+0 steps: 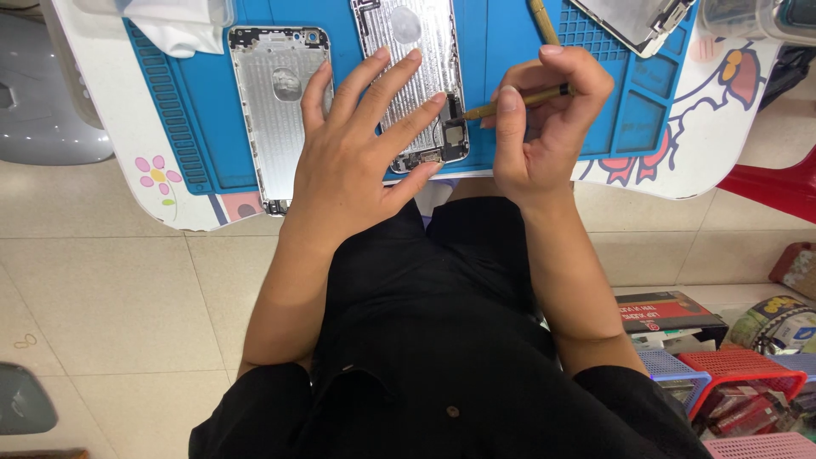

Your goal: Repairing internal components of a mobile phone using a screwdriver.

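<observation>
Your left hand lies flat with fingers spread, pinning the silver phone housing at centre top of the frame against the blue repair mat. Your right hand is pinched shut around a slim gold-coloured screwdriver, its tip pointing left to the dark parts at the housing's lower end, right at or just short of them. You look to be working on a small fastener or part in that lower corner; the next move likely calls for a steady tip and firm hold-down. A second empty housing lies just to the left, a white cloth at upper left, and coloured baskets at lower right.
</observation>
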